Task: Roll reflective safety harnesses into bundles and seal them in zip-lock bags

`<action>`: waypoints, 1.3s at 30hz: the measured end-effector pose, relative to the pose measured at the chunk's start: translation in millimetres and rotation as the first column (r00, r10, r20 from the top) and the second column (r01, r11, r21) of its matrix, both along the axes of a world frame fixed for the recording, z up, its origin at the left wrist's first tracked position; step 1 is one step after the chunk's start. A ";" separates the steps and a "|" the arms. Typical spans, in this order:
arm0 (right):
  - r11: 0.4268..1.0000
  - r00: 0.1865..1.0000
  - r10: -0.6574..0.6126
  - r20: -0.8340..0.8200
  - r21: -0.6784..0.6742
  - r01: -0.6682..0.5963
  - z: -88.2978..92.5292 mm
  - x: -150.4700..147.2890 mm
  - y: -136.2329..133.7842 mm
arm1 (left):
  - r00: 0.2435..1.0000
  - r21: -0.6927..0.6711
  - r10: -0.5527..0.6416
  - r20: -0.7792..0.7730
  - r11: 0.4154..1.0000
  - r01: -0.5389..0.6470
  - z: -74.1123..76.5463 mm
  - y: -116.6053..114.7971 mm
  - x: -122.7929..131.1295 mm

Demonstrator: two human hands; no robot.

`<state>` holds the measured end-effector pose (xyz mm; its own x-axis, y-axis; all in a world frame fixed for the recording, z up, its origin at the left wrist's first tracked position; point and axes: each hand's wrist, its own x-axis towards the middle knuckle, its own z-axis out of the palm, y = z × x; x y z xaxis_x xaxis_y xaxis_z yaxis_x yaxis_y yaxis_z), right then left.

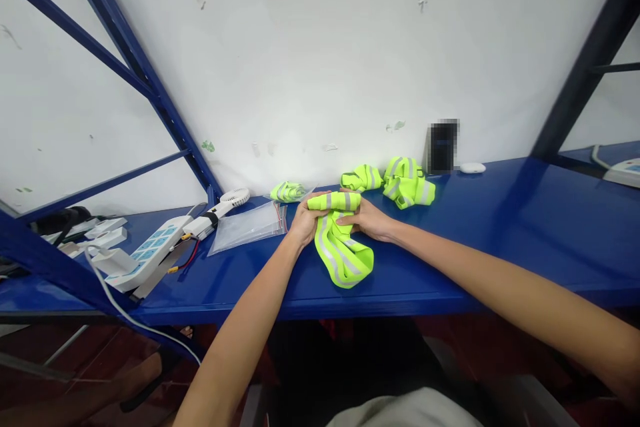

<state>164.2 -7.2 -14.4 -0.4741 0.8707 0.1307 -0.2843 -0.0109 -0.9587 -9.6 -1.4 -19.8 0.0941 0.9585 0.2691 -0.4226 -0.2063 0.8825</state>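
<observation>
A neon yellow reflective strap (345, 250) with grey stripes is held between both hands over the front of the blue table. Its upper end is folded into a flat roll, and a loose loop hangs below. My left hand (303, 221) is closed on the left end of the roll. From the right, my right hand (369, 219) grips the strap just under the roll, its thumb on the front. Some fingers of both hands are hidden behind the fabric. Beyond them lie a loosely bundled yellow strap (362, 178) and a larger crumpled one (407, 181).
Clear zip bags (247, 228) lie left of my hands, with a bagged yellow strap (289, 191) behind. Further left are a small white fan (233, 199), a power strip (153, 250) and a blue frame post (165, 107). A pixelated dark object (442, 147) and white case (473, 167) stand back right.
</observation>
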 end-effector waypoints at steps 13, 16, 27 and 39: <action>0.982 0.988 0.083 -0.132 -0.157 -0.103 9.7 4.9 2.4 | 0.988 0.058 0.132 -0.074 0.990 -0.128 -2.8 5.1 -2.1; 0.990 0.986 -0.010 -0.168 -0.138 -0.013 11.5 6.1 8.4 | 0.999 -0.004 0.040 0.032 0.999 -0.040 3.7 0.1 -0.8; 0.962 0.941 -0.273 -0.201 -0.029 0.273 27.6 23.9 19.1 | 0.942 -0.225 -0.314 -0.116 0.932 0.283 6.2 -15.9 7.7; 0.805 0.865 -0.497 -0.068 0.336 0.489 27.3 32.8 27.2 | 0.916 -0.076 -0.182 -0.357 0.983 0.166 -6.6 -4.8 7.1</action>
<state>197.0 20.0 12.9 0.0012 0.8943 0.4474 -0.1431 0.4430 -0.8850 -2.5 -6.3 -26.4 0.3433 0.9282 0.1438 -0.0996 -0.1162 0.9882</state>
